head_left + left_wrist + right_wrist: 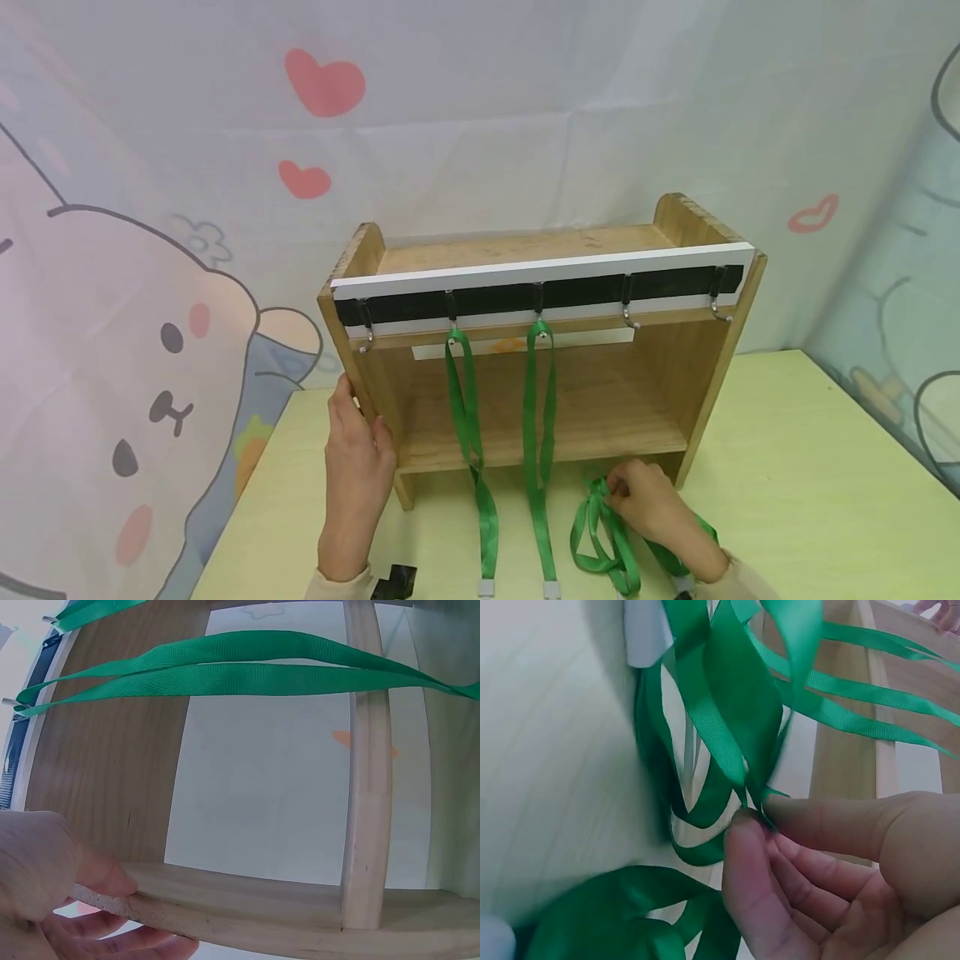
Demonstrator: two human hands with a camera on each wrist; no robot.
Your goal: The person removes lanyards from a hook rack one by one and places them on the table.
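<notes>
A wooden shelf (pixel 540 400) carries a rack of metal hooks across its front. Two green lanyards (pixel 467 400) (pixel 539 417) hang from the second and third hooks from the left. The left hand (pixel 358 467) grips the shelf's left side panel; in the left wrist view the thumb and fingers of that hand (pixel 67 885) lie on either side of the wooden edge (pixel 150 911). Thumb and fingertips of the right hand (pixel 656 508) pinch a bundled green lanyard (pixel 600 533) low before the shelf's right part, and the right wrist view shows the same hand (pixel 832 877) pinching green ribbon (pixel 742 697).
Another green lanyard (pixel 663 557) lies on the yellow-green table (pixel 810 467), partly beneath the right forearm. Hooks stand at the far left (pixel 366 333) and at the right (pixel 628 312) of the rack. A black object (pixel 397 581) lies near the left sleeve. A printed cloth (pixel 480 167) hangs behind.
</notes>
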